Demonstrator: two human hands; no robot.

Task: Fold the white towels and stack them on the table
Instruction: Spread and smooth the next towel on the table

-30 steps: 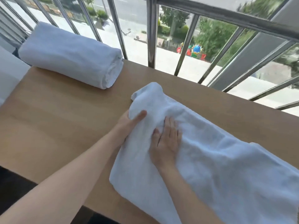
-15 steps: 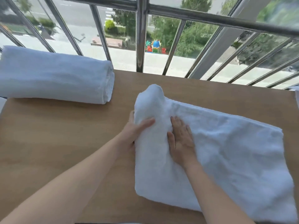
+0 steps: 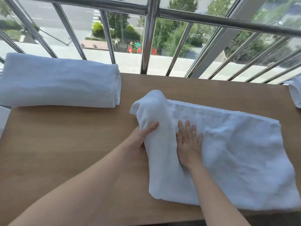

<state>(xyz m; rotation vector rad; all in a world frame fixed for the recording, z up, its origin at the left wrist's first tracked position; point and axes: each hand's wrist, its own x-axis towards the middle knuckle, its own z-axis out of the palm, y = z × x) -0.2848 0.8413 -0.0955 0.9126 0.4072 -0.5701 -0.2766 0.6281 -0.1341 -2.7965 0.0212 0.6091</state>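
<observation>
As the left hand [image 3: 138,141] is pinching its raised end, the towel [image 3: 236,152] is stretching rightward beneath the flat right hand [image 3: 189,144].

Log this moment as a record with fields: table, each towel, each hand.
table: wooden, beside a metal railing
left towel: bundled, back left, untouched
middle towel: spread flat, left end lifted in a fold
right towel: partly in view at the table's right edge
left hand: grips the middle towel's lifted end, thumb on top
right hand: flat, pressing the middle towel beside the fold
</observation>
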